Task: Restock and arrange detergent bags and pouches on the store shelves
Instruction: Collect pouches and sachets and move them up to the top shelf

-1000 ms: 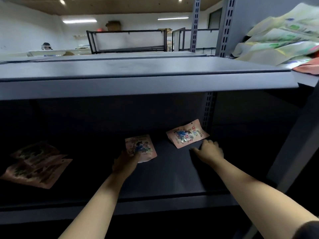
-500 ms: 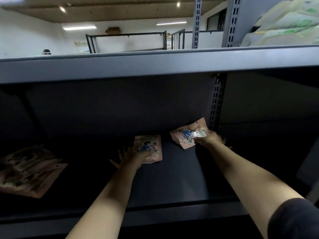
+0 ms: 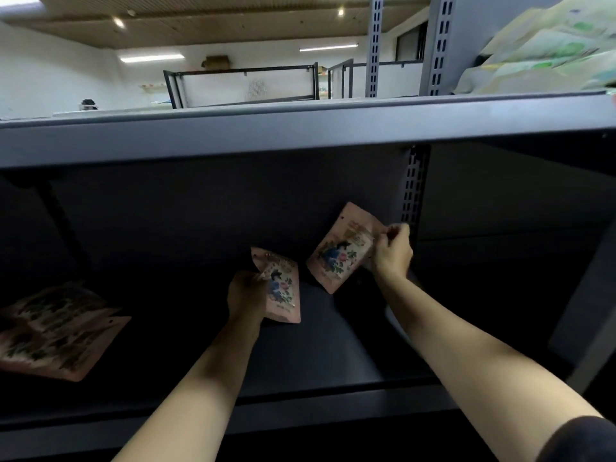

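Observation:
Both my arms reach into a dark grey metal shelf point(image 3: 320, 365). My left hand point(image 3: 245, 295) grips the left edge of a pink floral pouch point(image 3: 283, 290), which is tilted up off the shelf floor. My right hand point(image 3: 391, 253) pinches the right edge of a second pink floral pouch point(image 3: 340, 250) and holds it raised at a slant near the perforated upright point(image 3: 413, 185). The two pouches sit close together but apart.
A pile of similar pink pouches point(image 3: 56, 331) lies at the shelf's far left. The shelf above point(image 3: 300, 135) overhangs my hands; pale green-and-white bags point(image 3: 546, 51) are stacked on its right end. Black frames and a person stand far behind.
Both pouches lay flat on the shelf with my hands just touching them; now each hand has closed on one and lifted it to a tilt. The camera has dropped lower.

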Action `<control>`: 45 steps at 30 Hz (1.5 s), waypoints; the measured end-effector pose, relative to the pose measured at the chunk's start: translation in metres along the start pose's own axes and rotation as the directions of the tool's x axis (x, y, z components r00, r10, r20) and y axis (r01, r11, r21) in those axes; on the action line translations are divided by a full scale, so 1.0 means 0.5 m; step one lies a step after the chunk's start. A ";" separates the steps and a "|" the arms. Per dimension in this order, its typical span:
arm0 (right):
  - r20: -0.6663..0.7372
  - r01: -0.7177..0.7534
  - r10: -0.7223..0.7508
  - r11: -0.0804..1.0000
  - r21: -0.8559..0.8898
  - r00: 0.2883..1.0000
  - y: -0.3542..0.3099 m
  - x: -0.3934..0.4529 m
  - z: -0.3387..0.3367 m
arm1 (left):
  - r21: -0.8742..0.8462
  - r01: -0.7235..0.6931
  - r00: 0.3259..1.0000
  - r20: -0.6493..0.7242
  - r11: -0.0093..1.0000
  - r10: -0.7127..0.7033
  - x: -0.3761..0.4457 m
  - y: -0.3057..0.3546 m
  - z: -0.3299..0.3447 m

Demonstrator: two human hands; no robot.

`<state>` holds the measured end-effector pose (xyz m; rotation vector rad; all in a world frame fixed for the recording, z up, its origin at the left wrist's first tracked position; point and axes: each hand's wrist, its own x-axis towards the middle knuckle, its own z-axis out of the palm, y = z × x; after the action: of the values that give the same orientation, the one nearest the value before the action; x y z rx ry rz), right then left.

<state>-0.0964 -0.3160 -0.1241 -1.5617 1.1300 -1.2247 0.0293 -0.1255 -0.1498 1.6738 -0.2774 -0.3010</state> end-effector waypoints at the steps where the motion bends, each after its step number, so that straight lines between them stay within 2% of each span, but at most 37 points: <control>1: -0.005 0.082 -0.082 0.996 0.047 0.997 -0.020 -0.010 -0.003 | -0.066 -0.043 0.999 -0.029 0.997 0.041 -0.006 0.003 -0.001; 4: -0.019 0.326 -0.326 0.944 0.044 0.945 -0.054 -0.046 -0.017 | -0.127 -0.208 0.975 -0.106 0.970 0.195 -0.030 0.010 -0.003; 6: 0.008 0.394 -0.395 0.917 0.063 0.918 -0.047 -0.069 -0.027 | -0.094 -0.294 0.954 -0.089 0.951 0.286 -0.049 0.005 -0.006; 9: 0.180 0.296 -0.315 0.947 0.128 0.932 -0.008 -0.090 -0.038 | 0.015 -0.261 0.965 0.031 0.965 0.260 -0.068 -0.008 -0.014; 11: 0.350 0.174 -0.179 0.984 0.044 0.920 0.014 -0.093 -0.042 | 0.034 -0.178 0.981 0.089 0.983 0.174 -0.076 -0.002 -0.022; 13: 0.420 0.119 -0.073 0.989 -0.083 0.904 0.022 -0.089 -0.045 | 0.029 -0.135 0.985 0.113 0.990 0.131 -0.083 0.016 -0.031; 16: 0.369 0.070 -0.004 0.984 -0.166 0.929 0.008 -0.090 -0.055 | -0.037 -0.079 0.986 0.147 0.996 0.084 -0.098 0.041 -0.042; 19: 0.321 0.027 0.004 0.996 -0.091 0.947 -0.015 -0.111 -0.075 | -0.065 -0.031 0.994 0.105 0.997 0.038 -0.125 0.056 -0.049; 24: 0.287 0.026 -0.025 1.000 0.000 0.957 -0.058 -0.151 -0.133 | -0.158 -0.117 0.990 0.055 0.980 0.127 -0.176 0.078 -0.059; 29: 0.275 0.087 -0.101 0.994 0.062 0.956 -0.073 -0.212 -0.215 | -0.006 -0.265 0.964 -0.038 0.964 0.265 -0.258 0.090 -0.073; 32: 0.250 0.091 -0.107 0.993 0.076 0.962 -0.087 -0.252 -0.267 | 0.173 -0.372 0.918 -0.073 0.912 0.389 -0.325 0.097 -0.083; 34: 0.242 0.154 -0.165 0.986 0.064 0.956 -0.101 -0.284 -0.309 | 0.241 -0.436 0.882 -0.078 0.867 0.465 -0.374 0.099 -0.087; 37: 0.209 0.233 -0.253 0.966 0.115 0.944 -0.122 -0.327 -0.373 | 0.230 -0.537 0.820 -0.084 0.811 0.567 -0.447 0.113 -0.092; 41: 0.137 0.271 -0.307 0.934 0.233 0.942 -0.157 -0.358 -0.466 | 0.176 -0.672 0.721 -0.068 0.719 0.690 -0.527 0.154 -0.078; 45: 0.028 0.321 -0.349 0.888 0.329 0.937 -0.216 -0.348 -0.554 | 0.056 -0.721 0.689 -0.049 0.691 0.723 -0.592 0.209 -0.047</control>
<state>-0.3721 -0.1429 -0.0117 -1.5778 0.5775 -1.4679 -0.2399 -0.0120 -0.0326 1.4674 -0.8710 0.3664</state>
